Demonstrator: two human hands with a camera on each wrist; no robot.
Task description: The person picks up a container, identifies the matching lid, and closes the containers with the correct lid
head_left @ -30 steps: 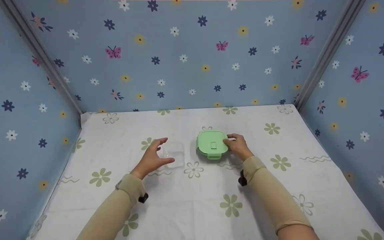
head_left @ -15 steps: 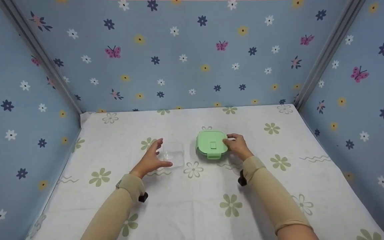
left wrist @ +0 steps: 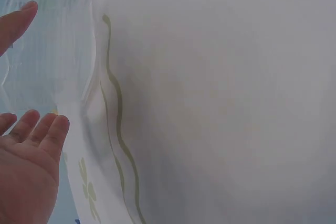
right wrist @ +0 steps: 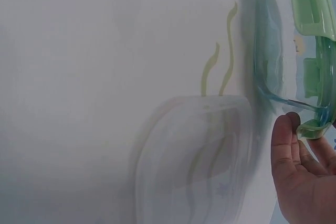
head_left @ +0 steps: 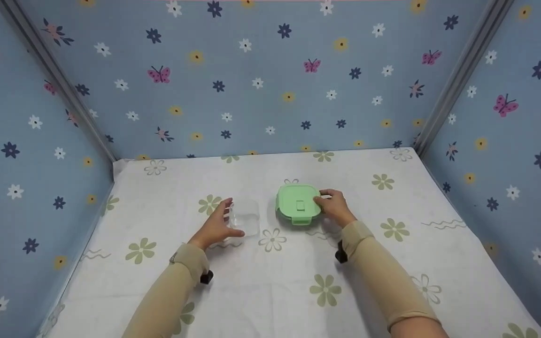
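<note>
A glass food container with a green snap-on lid point(head_left: 298, 199) stands in the middle of the table. My right hand point(head_left: 334, 206) holds its right side, thumb on the lid's edge; in the right wrist view the fingers point(right wrist: 283, 135) are at a green side latch point(right wrist: 312, 129). To its left is a clear plastic box point(head_left: 247, 218). My left hand point(head_left: 216, 227) spreads thumb and fingers around the box's left side. In the left wrist view, the thumb overlaps the box point(left wrist: 58, 51) and the fingers are near its edge; contact is unclear.
A transparent lid-like piece point(right wrist: 194, 166) lies on the cloth beside my right hand in the right wrist view. A white cloth with green flowers point(head_left: 270, 300) covers the table. Blue patterned panels point(head_left: 251, 103) enclose the back and both sides.
My left hand drew back slightly, then moved right, closer around the clear plastic box. The right hand and the green-lidded container have stayed in place.
</note>
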